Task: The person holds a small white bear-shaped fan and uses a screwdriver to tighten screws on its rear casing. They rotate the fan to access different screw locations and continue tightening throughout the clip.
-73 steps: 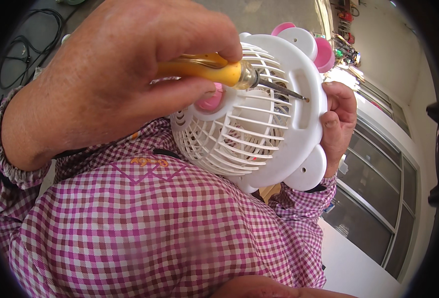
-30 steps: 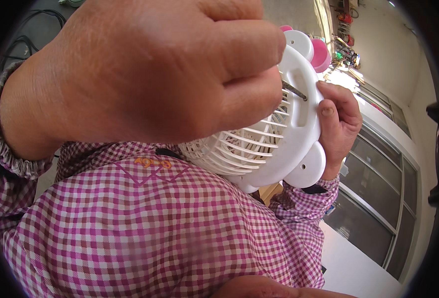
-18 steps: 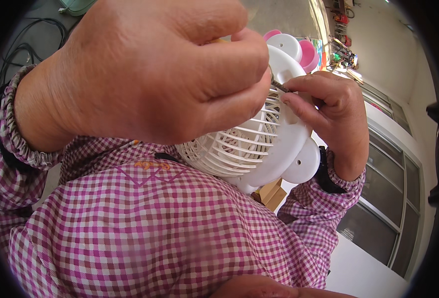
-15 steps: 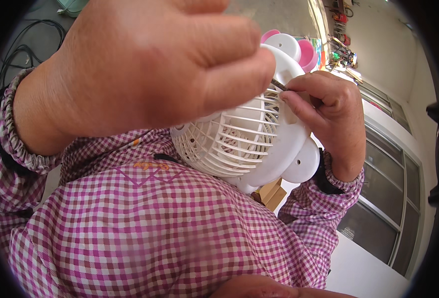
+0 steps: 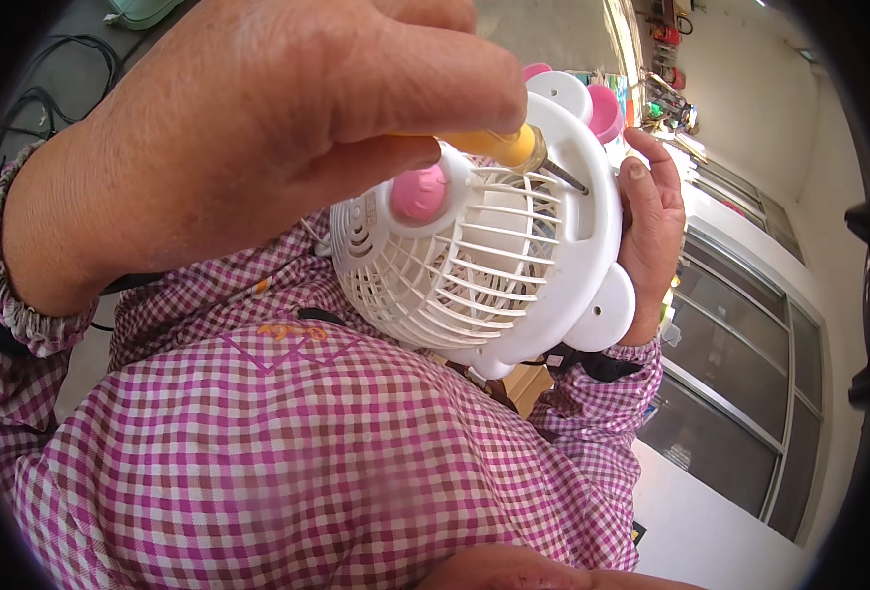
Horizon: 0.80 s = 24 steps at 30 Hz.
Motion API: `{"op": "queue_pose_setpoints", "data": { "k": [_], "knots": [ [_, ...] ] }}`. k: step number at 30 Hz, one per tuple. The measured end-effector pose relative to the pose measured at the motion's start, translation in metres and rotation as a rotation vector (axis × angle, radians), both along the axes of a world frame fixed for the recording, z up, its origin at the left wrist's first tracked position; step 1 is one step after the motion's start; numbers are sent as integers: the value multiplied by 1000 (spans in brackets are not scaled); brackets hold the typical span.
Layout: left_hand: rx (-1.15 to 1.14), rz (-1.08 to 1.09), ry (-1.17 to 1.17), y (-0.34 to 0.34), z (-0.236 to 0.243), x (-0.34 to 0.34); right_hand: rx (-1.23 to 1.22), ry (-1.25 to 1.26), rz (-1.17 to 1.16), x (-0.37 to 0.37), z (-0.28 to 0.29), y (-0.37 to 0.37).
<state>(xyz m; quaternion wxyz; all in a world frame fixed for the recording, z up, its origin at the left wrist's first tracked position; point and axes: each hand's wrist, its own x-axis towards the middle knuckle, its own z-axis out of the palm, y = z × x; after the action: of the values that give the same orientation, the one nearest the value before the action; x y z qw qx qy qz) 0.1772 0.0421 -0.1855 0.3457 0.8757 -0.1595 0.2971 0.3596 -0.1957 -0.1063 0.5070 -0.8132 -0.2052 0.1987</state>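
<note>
A white plastic fan housing with a slatted grille, pink centre piece and rounded ear-like tabs is held above my checked apron. My left hand is closed on a yellow-handled screwdriver, whose dark shaft slants right, its tip at a recess in the rim. My right hand grips the housing from the right side, fingers curled at the outer edge behind the rim. Pink cup-like parts show beyond the top tab; whether they join the housing is unclear.
A white surface lies at lower right beside a gridded metal-framed window or door. A cardboard piece is below the fan. Black cables and a green object are on the floor at upper left. Tools and clutter line the far wall.
My right finger and thumb have left the screwdriver's shaft and moved right to the rim's outer edge. My left hand has turned, exposing the yellow handle and the pink centre piece.
</note>
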Motion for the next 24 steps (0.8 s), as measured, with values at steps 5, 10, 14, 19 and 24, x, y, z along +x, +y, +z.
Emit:
{"op": "queue_pose_setpoints", "data": {
  "k": [5,10,14,19,24],
  "knots": [
    [-487,-60,367,-1,10,0,124,165,-26,-4,-9,-11],
    [-554,-84,551,4,9,-5,144,187,-44,-14,-9,-13],
    [120,-12,-32,-3,-8,-6,146,167,-26,-16,-10,-16],
    [-304,-72,119,-9,-14,-6,253,160,-42,-27,-25,-19],
    [-625,-195,718,-7,-9,0,258,127,-9,-26,-22,-18]
  ]
}}
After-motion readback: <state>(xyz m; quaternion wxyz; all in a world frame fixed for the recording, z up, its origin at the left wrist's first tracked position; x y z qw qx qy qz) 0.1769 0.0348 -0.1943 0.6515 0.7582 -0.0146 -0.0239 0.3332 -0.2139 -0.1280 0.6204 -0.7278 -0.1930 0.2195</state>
